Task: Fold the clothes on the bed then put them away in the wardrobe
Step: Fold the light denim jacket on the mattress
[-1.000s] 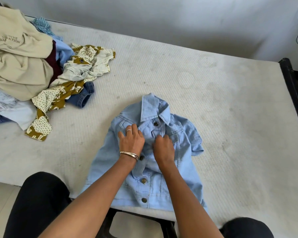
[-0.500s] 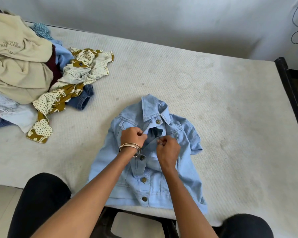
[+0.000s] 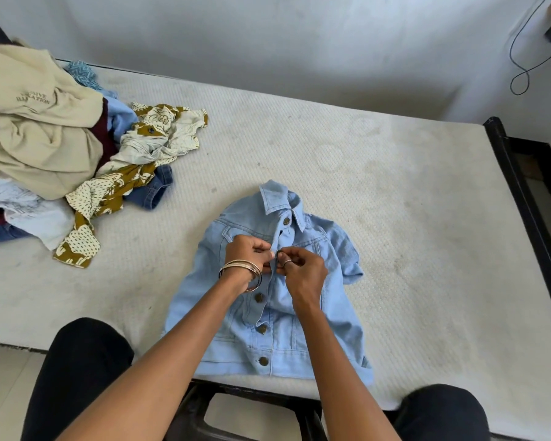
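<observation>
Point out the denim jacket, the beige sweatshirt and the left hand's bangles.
denim jacket (image 3: pixel 337 300): head view, right front panel.
beige sweatshirt (image 3: pixel 39 128): head view, its chest below the lettering.
bangles (image 3: pixel 240 268): head view, band over the left wrist.

A black cable loops down the pale wall at top right, and light floor tiles show bottom left.

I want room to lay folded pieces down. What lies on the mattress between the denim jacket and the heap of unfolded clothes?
Nothing: in the head view, bare mattress separates the denim jacket from the heap of unfolded clothes.
</observation>
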Action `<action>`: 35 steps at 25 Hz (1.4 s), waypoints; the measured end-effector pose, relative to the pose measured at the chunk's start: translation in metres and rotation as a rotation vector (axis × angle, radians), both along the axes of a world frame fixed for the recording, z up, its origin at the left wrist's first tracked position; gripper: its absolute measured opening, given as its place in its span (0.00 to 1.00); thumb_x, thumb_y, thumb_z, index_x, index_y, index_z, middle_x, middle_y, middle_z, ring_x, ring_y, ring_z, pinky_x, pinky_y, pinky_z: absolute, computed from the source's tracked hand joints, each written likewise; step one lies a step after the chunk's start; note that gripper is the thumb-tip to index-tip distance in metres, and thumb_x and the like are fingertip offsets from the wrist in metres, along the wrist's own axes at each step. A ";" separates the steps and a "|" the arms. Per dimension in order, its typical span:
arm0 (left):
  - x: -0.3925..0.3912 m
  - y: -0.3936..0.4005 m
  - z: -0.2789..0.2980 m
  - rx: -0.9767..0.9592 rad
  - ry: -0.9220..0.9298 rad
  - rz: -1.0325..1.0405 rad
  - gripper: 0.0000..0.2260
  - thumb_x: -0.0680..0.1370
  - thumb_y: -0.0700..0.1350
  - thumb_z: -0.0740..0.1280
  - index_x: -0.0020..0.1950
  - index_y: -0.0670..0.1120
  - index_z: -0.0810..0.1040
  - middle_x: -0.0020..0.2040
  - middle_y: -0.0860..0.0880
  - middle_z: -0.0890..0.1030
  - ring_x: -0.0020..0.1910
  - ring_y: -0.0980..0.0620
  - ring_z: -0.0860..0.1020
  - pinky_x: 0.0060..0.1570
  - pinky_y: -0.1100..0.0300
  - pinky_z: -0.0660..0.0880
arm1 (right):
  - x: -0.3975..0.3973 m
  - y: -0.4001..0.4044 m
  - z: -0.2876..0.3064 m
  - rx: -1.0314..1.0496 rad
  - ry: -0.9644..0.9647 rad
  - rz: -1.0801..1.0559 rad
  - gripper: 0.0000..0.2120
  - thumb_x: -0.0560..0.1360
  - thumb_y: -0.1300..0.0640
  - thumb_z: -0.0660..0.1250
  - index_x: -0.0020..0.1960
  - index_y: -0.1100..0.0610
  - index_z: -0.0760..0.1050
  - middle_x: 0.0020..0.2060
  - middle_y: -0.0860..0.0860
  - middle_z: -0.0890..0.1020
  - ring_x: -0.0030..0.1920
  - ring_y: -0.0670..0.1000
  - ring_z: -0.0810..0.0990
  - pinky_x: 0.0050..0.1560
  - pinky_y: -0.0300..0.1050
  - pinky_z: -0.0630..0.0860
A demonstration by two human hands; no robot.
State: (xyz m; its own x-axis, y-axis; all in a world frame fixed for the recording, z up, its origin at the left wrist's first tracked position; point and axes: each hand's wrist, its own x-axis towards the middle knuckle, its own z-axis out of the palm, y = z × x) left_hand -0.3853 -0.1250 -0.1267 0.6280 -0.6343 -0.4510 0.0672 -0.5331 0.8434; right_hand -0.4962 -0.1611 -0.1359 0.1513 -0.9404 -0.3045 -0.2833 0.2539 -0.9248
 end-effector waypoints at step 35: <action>-0.003 -0.006 -0.006 0.140 0.073 0.034 0.01 0.70 0.34 0.72 0.41 0.36 0.82 0.30 0.43 0.81 0.25 0.49 0.79 0.28 0.60 0.79 | -0.005 -0.018 -0.023 -0.138 0.218 0.371 0.07 0.75 0.69 0.65 0.49 0.59 0.75 0.37 0.53 0.80 0.41 0.58 0.82 0.44 0.60 0.80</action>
